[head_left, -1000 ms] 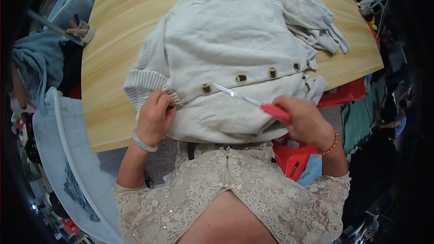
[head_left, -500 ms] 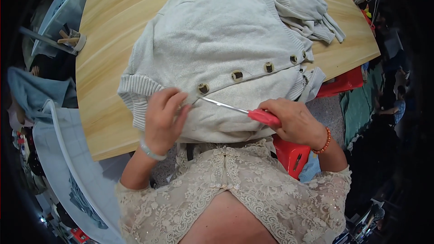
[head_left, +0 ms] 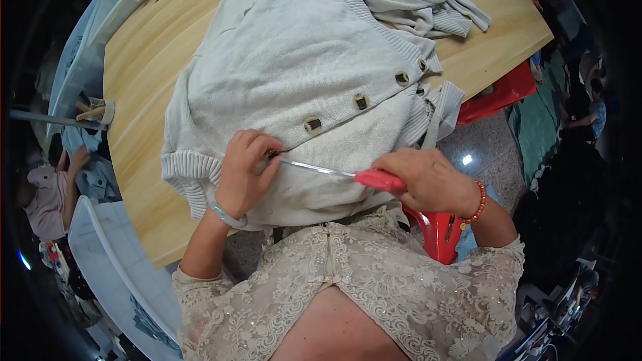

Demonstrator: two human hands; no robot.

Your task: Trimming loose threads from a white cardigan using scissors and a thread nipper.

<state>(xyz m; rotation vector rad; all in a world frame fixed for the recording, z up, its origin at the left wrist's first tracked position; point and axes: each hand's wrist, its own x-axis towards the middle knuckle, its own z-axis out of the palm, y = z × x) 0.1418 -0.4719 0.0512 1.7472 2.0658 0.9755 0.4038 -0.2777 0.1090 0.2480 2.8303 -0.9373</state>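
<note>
A cream knit cardigan [head_left: 267, 53] lies spread on the table, its large dark buttons in a slanting row along the front band. My left hand [head_left: 246, 170] is closed at the lower end of that row, thumb and fingertips pinching the band by the lowest button, which they mostly hide. In my right hand [head_left: 435, 180] is a pair of scissors with a red handle [head_left: 380, 180] and narrow metal blades [head_left: 314, 167]. Their tip reaches my left fingertips. Whether the blades are apart does not show.
Below the wooden table's [head_left: 140, 160] right edge are red plastic stools [head_left: 498, 97]. A white-rimmed bin [head_left: 110, 254] with cloth stands at left. A small cup of tools [head_left: 100, 112] sits on the table's left edge. Another person [head_left: 50, 194] is beyond it.
My left fingers have closed over the lowest button, which was uncovered before. The scissors' tip has followed them slightly left and down. The whole view has shifted a little.
</note>
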